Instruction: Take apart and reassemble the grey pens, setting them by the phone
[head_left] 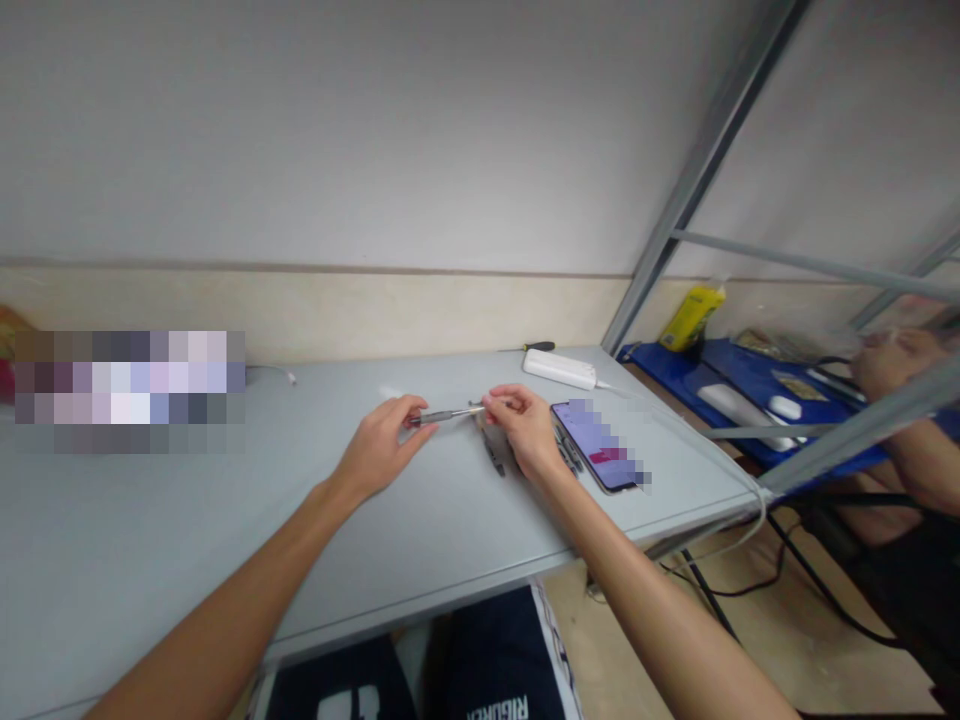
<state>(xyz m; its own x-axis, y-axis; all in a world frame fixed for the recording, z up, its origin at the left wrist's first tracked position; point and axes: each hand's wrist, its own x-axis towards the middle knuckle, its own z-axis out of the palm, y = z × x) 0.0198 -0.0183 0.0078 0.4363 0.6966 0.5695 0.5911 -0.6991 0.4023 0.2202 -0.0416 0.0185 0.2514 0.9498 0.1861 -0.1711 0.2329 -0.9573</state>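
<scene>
Above the grey desk, a slim grey pen (446, 414) with a pale, shiny front end is held level between my two hands. My left hand (382, 440) pinches its rear end between thumb and fingers. At the front end, my right hand (521, 425) is closed with its fingertips together; a small dark bit shows beside them, too small to name. A dark, slender piece (493, 452) lies on the desk below the pen's front end. More dark, slender pieces (570, 450) lie just right of my right hand, partly hidden by it.
A lit phone (600, 450) lies to the right. Behind it are a white power strip (559, 369) with a cable and a yellow-black screwdriver (540, 347). A white cable end (291, 378) lies at the back left. Beyond the metal post (675, 220), another person's arm (919, 450) rests by a blue table.
</scene>
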